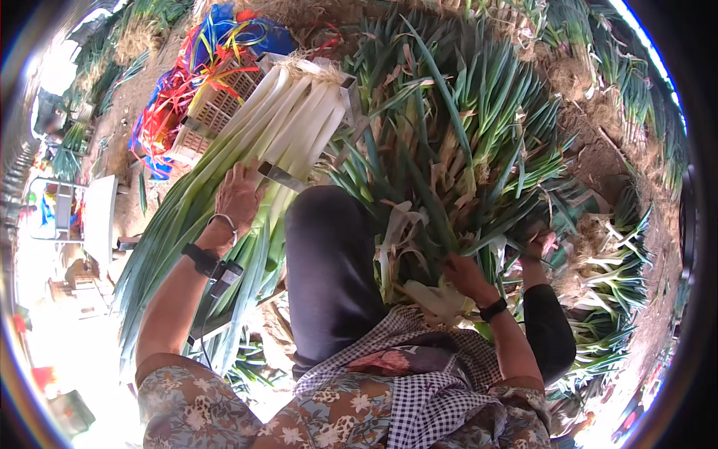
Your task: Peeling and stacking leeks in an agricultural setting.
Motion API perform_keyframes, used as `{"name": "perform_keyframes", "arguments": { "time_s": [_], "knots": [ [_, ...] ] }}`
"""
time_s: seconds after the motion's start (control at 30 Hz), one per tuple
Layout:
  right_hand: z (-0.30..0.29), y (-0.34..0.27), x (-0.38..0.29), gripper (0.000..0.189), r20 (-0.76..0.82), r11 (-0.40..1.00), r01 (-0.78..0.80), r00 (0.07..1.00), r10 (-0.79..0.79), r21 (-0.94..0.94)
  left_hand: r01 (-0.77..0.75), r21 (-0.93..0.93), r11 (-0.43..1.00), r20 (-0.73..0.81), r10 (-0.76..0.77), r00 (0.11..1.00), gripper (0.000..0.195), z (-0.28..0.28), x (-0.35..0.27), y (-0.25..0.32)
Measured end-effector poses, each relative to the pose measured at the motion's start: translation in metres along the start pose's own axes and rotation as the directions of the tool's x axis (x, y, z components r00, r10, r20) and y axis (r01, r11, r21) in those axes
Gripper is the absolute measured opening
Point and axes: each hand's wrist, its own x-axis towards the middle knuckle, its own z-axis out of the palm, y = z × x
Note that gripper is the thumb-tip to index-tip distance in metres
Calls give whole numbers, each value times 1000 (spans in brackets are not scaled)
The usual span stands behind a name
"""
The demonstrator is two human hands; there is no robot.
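My left hand (241, 196) lies on a thick bundle of long-stemmed green onions (297, 120), its fingers spread over the pale green part of the stalks. White stems and trimmed-looking roots point away from me, and the leaves hang down to the left. A flat metal strip (283, 177) crosses the stalks just right of that hand. My right hand (470, 279) reaches into a large heap of untidy green onions (465, 140) beside my lap. Its fingers are bent among the leaves; whether they grip one is hidden. A pale, loose outer sheath (435, 300) lies below it.
Beyond the bundle stands a white plastic crate (224, 98) with tangled red and yellow ties (168, 106) and blue plastic (275, 36). My bent knee (331, 236) rises between the bundle and the heap. More onions with pale stems (606, 275) lie at right on bare soil (594, 157).
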Motion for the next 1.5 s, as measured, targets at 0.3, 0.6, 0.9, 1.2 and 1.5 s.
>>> {"name": "perform_keyframes", "arguments": {
  "time_s": [0.3,0.6,0.9,1.2,1.5],
  "knots": [
    [13,28,-11,20,-63,999,4,998,-1,51,-89,-501,861,-25,88,996,64,-30,-25,-15],
    [15,25,-1,19,-64,1000,24,998,-24,4,-84,-647,758,51,153,987,61,-7,-19,-23],
    [2,-18,25,17,26,952,138,990,-136,-271,-21,-362,932,76,52,996,52,14,-19,-4],
    [3,-66,56,15,69,950,160,987,-147,-267,-382,-140,914,410,404,817,39,-29,28,-36],
    [39,-40,44,16,108,959,229,971,-213,-166,-350,-277,895,-55,349,936,44,19,-4,-38]
  ]
}}
